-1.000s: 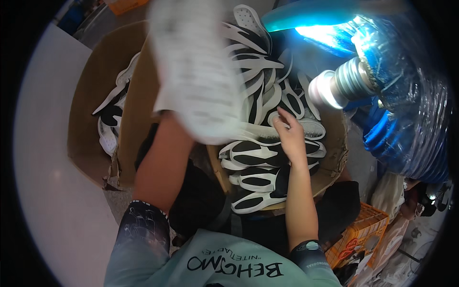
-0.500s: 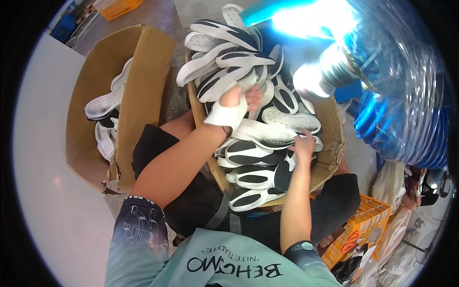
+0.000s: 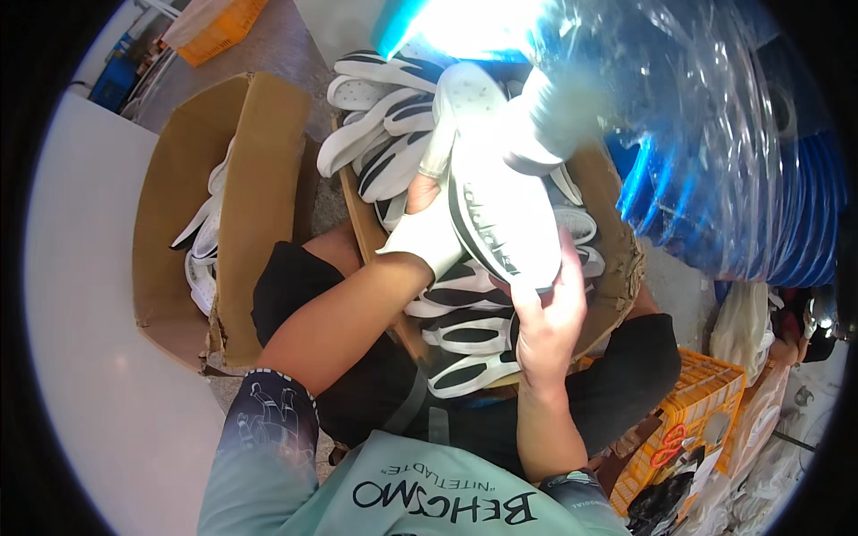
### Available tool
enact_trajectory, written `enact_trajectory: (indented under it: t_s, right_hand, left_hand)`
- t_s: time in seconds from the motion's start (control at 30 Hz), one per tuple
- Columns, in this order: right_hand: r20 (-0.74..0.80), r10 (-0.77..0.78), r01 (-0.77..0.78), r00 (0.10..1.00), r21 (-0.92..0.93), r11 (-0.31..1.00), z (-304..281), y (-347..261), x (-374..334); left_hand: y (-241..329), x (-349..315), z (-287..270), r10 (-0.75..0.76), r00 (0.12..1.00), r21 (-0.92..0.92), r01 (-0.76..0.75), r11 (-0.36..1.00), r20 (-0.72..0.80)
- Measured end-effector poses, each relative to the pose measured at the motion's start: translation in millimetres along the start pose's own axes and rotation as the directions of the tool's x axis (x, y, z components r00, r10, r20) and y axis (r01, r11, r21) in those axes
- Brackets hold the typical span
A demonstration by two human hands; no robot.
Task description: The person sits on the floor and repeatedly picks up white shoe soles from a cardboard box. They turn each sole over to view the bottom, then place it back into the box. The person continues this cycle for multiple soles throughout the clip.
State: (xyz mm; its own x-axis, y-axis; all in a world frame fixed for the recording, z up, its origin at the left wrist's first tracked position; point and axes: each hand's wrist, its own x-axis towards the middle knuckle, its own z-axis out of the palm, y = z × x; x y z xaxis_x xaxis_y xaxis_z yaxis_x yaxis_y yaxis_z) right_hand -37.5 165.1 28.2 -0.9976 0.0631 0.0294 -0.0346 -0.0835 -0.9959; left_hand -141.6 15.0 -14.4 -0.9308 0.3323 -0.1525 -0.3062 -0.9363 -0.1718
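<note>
A white shoe sole (image 3: 505, 201) is held up in front of me, lit strongly by the lamp. My left hand (image 3: 427, 219), partly covered by a white glove, is closed along the sole's left side. At the heel end nearest me, my right hand (image 3: 547, 326) grips it between thumb and fingers. Beneath and behind lies a cardboard box (image 3: 617, 290) filled with more white soles with black patches (image 3: 469, 335). Glare washes out much of the held sole's surface, and part of its far end sits behind the lamp.
A bright lamp (image 3: 536, 134) and a blue hose wrapped in clear plastic (image 3: 728, 214) hang close at the upper right. On the left, another cardboard box (image 3: 268, 179) contains several soles. An orange crate (image 3: 688, 402) stands right, another orange crate (image 3: 214, 31) far left.
A sole has been lifted from the box toward the lamp, with both hands now on it. My left hand has closed on its side; the view has shifted slightly.
</note>
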Motion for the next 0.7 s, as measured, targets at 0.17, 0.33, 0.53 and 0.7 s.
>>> enact_trajectory:
  t_s: [0.17, 0.33, 0.53, 0.7]
  right_hand:
    - [0.063, -0.112, 0.107, 0.992, 0.080, 0.991, 3.4, -29.9, 1.2]
    - [0.030, -0.111, 0.108, 0.993, 0.070, 0.992, -16.0, -38.5, -2.6]
    - [0.013, -0.145, 0.143, 0.989, 0.098, 0.985, -22.0, -37.2, 0.9]
    - [0.009, -0.097, 0.095, 0.995, 0.099, 0.991, -14.9, -35.6, 17.9]
  left_hand:
    - [-14.0, -6.1, 33.4, 0.040, 0.980, -0.110, -0.018, 0.994, 0.197]
    - [-26.8, -12.5, 39.4, -0.163, 0.876, -0.232, 0.292, 0.928, 0.453]
    - [-28.1, -12.3, 43.2, -0.009, 0.925, 0.090, -0.027, 0.996, 0.381]
    - [-19.7, -5.2, 68.8, 0.018, 0.965, 0.213, -0.076, 0.974, 0.261]
